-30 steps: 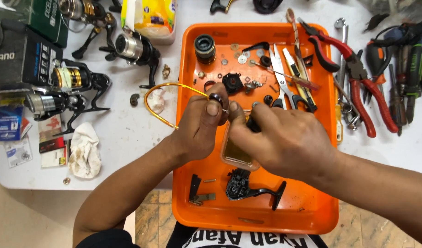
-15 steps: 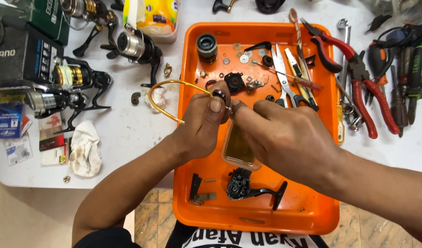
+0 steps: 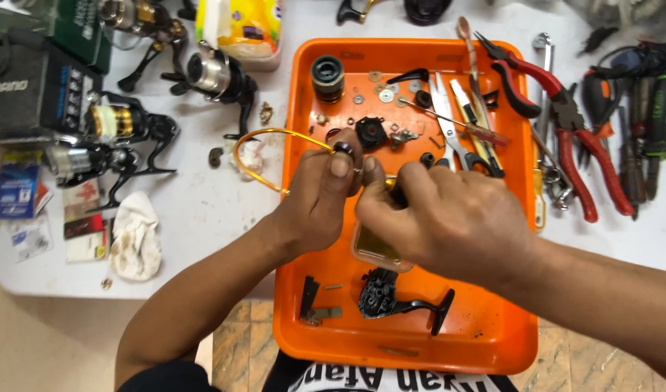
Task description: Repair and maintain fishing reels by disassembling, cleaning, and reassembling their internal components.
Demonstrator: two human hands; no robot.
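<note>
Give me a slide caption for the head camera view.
Left hand and right hand pinch a gold wire loop over an orange tray of small parts.

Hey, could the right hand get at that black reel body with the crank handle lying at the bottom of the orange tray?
Probably yes. The black reel body lies in the open on the orange tray, just below the right hand, with nothing over it. But that hand and the left hand are pinching a gold wire part, so it would have to let go first.

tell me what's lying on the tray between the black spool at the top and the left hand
In the head view, between the black spool and the left hand the orange tray holds small loose washers and part of the gold wire bail that the hand grips.
</note>
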